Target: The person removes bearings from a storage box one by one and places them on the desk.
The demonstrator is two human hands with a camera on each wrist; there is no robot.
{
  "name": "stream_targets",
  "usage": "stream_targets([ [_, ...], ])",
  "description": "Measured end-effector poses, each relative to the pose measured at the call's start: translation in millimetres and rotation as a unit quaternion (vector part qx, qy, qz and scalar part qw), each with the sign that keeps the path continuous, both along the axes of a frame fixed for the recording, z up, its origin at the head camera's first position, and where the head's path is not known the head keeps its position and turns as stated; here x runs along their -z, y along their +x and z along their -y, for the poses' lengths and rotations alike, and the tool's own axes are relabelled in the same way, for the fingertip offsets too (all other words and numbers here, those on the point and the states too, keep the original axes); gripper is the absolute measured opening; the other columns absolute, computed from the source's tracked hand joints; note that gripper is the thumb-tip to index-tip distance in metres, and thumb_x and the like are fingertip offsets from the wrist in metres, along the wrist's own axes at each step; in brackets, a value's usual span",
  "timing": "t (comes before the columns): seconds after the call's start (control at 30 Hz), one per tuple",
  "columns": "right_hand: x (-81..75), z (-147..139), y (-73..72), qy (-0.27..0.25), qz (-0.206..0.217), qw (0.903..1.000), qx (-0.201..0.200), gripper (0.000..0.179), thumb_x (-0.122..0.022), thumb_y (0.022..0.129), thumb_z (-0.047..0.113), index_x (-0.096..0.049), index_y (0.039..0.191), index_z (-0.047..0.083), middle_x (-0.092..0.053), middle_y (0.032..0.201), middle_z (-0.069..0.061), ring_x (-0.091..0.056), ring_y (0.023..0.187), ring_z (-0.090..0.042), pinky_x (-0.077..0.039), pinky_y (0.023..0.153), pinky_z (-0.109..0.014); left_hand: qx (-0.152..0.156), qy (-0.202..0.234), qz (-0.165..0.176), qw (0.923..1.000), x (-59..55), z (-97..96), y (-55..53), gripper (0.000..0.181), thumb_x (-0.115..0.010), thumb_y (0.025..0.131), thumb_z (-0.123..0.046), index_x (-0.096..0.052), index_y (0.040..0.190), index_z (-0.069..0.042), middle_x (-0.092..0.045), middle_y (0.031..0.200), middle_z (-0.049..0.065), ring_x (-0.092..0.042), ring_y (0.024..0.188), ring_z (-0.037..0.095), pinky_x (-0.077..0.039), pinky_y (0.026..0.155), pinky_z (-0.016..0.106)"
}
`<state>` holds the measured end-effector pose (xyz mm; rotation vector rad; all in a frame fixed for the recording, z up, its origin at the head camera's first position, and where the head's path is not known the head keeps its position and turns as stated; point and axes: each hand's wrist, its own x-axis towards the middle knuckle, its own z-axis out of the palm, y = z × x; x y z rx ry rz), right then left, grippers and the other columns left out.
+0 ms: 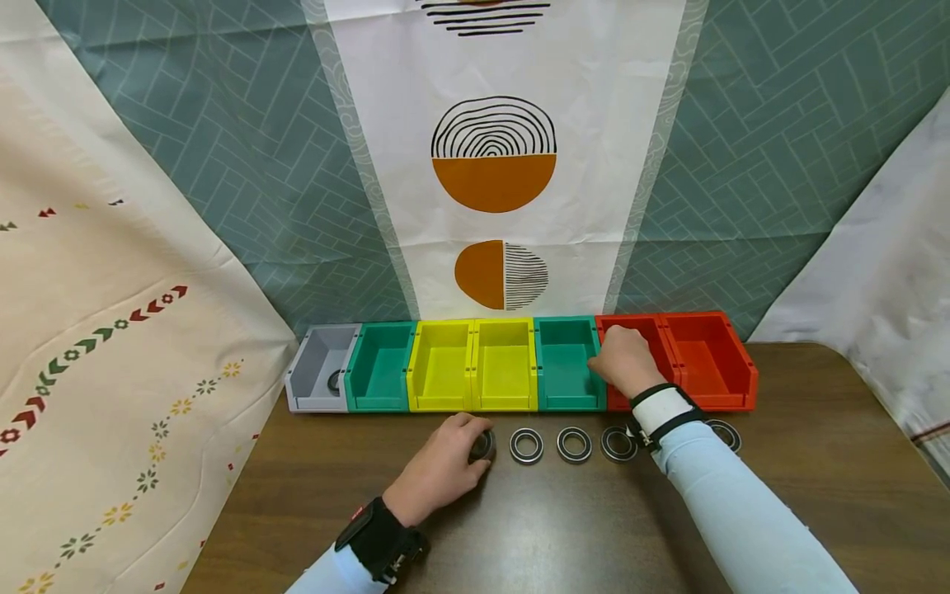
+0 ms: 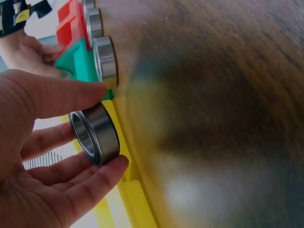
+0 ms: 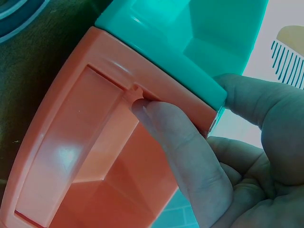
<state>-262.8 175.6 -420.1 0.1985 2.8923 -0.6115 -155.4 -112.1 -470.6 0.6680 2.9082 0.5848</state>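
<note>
A steel ball bearing (image 2: 105, 130) is pinched between the thumb and fingers of my left hand (image 1: 444, 464), low over the table in front of the yellow bins (image 1: 441, 363). My right hand (image 1: 627, 363) reaches over the bin row. Its thumb and index finger grip the adjoining side walls of the green bin (image 3: 161, 57) and the red bin (image 3: 71, 133), the index fingertip on the red side and the thumb on the green. More bearings lie flat in a line before the bins, among them one bearing (image 1: 527, 460) just right of my left hand.
The brown table (image 1: 549, 528) extends before the bins. At the row's left end, a grey bin (image 1: 315, 355) has a bearing (image 1: 333, 383) inside; another red bin (image 1: 705, 363) ends the right side. A patterned cloth (image 1: 490, 280) hangs right behind. A bearing (image 1: 731, 437) lies beyond my right forearm.
</note>
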Motion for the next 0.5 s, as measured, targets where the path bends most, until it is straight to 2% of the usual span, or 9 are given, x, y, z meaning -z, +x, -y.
stream_targets([
  [0.5, 0.1, -0.6, -0.9, -0.007, 0.004, 1.0000, 0.002, 0.025, -0.068, 0.082, 0.024, -0.061, 0.078, 0.000, -0.049, 0.061, -0.008, -0.053, 0.060, -0.023, -0.043, 0.047, -0.026, 0.010, -0.026, 0.008, 0.9996, 8.8, -0.7, -5.0, 0.046, -0.074, 0.079, -0.023, -0.057, 0.121, -0.016, -0.056, 0.117, 0.004, -0.053, 0.098, 0.013, -0.052, 0.083, 0.031],
])
